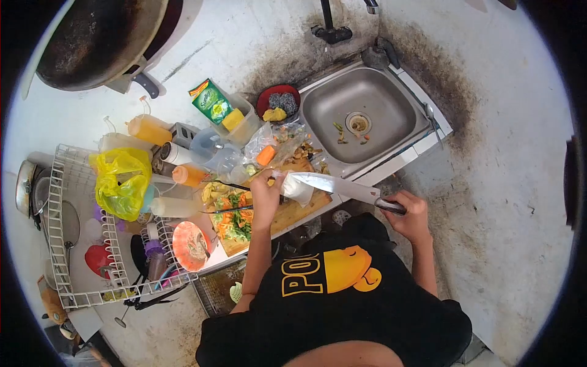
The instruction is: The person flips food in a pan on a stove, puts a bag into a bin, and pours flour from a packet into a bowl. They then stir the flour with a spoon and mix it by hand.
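My right hand is closed around the dark handle of a large kitchen knife, its wide blade pointing left. At the blade's tip end my left hand has its fingers closed against a smooth white piece, partly covered by the blade; its kind cannot be made out. Under both lies a wooden cutting board. Chopped orange and green vegetables are heaped on its left part, beside my left wrist. An orange carrot piece and peelings lie behind the hand.
A steel sink with scraps near its drain is at the back right. Sauce bottles, a yellow plastic bag and a white dish rack crowd the left. An orange bowl sits left of the board.
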Demonstrator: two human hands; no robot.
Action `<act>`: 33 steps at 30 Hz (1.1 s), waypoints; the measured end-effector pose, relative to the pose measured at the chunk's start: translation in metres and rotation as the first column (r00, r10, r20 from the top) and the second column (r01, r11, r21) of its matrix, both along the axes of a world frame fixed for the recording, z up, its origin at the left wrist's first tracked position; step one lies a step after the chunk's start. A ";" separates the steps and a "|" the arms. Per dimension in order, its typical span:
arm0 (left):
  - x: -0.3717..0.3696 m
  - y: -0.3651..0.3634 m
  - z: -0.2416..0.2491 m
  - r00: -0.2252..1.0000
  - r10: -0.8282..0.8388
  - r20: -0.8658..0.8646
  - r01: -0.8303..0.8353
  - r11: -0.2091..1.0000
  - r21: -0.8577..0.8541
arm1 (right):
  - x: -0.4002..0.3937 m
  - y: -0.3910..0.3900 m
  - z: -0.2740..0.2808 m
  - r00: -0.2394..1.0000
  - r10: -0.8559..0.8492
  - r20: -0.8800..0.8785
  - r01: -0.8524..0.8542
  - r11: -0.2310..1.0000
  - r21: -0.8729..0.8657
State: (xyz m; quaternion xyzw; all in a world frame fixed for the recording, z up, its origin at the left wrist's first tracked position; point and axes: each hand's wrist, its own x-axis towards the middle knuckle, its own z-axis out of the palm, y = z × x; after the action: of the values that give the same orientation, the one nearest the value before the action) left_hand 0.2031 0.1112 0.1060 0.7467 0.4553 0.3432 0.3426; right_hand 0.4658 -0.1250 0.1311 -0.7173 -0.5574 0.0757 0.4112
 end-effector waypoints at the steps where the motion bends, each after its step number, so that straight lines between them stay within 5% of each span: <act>1: 0.000 -0.001 0.001 0.999 0.016 0.039 -0.014 0.999 -0.053 | 0.000 0.001 0.000 1.000 0.004 -0.003 -0.004 1.000 -0.001; 8: 0.004 -0.014 0.010 0.996 0.080 0.031 -0.077 0.991 -0.111 | -0.004 0.008 -0.003 1.000 -0.005 0.012 0.005 0.999 -0.036; 13: 0.015 -0.024 0.013 0.964 0.243 -0.106 -0.238 0.970 0.057 | -0.013 0.009 -0.019 0.996 -0.049 0.074 0.051 0.999 -0.016; 22: 0.016 -0.022 0.000 0.952 0.263 -0.160 -0.213 0.938 0.274 | -0.037 0.013 -0.036 0.995 -0.103 -0.003 0.103 0.995 -0.010; 28: 0.022 -0.028 0.018 0.940 0.283 -0.192 -0.260 0.956 0.137 | -0.040 0.021 -0.036 0.993 -0.117 0.015 0.117 0.993 0.033; 33: 0.021 -0.023 0.014 0.949 0.287 -0.130 -0.249 0.936 0.248 | -0.052 0.039 -0.032 0.994 -0.107 -0.002 0.107 0.991 0.079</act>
State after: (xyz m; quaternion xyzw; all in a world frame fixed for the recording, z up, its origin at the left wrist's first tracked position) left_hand 0.2245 0.0881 0.1204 0.7375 0.5372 0.3742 0.1658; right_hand 0.4143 -0.0858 0.0994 -0.7296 -0.5211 0.0307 0.4419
